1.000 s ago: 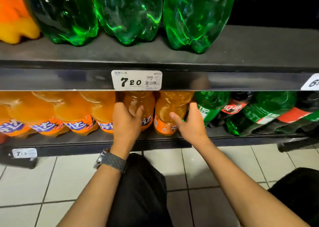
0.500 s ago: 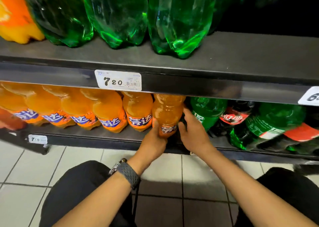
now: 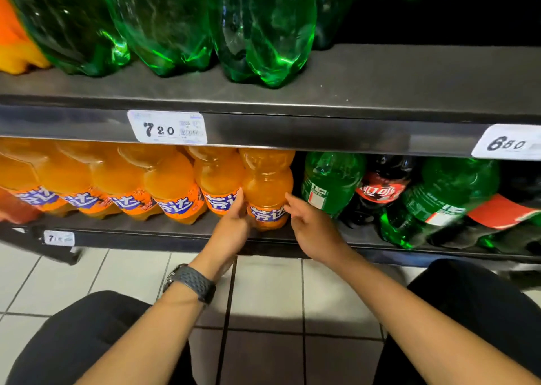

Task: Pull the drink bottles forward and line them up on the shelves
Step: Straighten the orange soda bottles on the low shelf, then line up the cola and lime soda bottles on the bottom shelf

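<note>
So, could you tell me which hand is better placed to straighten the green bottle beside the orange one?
The right hand: it sits open beside the orange plastic bottle, nearest the green plastic bottle. The left hand grips the orange bottle's other side.

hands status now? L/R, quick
Left hand: closed on the rightmost orange soda bottle, gripping its left side.
Right hand: open, fingertips at the bottle's right side.

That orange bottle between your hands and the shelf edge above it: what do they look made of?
Orange bottle: seemingly clear glossy plastic, since the drink shows through and highlights sit on its moulded ribs; printed film label. Shelf edge: probably dark metal with a semi-gloss finish, given its soft blurred reflections.
</note>
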